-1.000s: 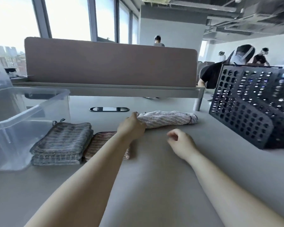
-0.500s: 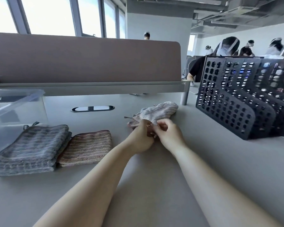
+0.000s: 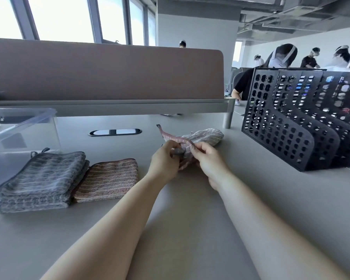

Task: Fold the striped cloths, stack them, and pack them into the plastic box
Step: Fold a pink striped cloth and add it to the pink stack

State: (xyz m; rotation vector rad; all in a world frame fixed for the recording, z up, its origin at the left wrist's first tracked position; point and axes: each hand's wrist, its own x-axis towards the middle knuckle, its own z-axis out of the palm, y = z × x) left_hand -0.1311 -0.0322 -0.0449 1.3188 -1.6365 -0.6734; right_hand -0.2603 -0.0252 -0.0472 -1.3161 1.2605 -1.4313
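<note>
A crumpled pink striped cloth (image 3: 206,135) lies mid-table. My left hand (image 3: 165,162) and my right hand (image 3: 209,158) both pinch its near edge, and one corner with a loop sticks up to the left. A folded grey striped stack (image 3: 42,178) sits at the left, with a folded reddish striped cloth (image 3: 109,178) touching its right side. The clear plastic box (image 3: 28,126) stands at the far left behind the stack.
A black perforated file rack (image 3: 291,126) stands at the right. A brown desk divider (image 3: 109,73) runs along the back, with a cable port (image 3: 114,131) in the table before it. Several people sit beyond.
My left hand pulled the pink cloth nearer, my right hand joined it on the near edge, and a corner has now lifted. The view shifted right, so the box moved toward the left edge.
</note>
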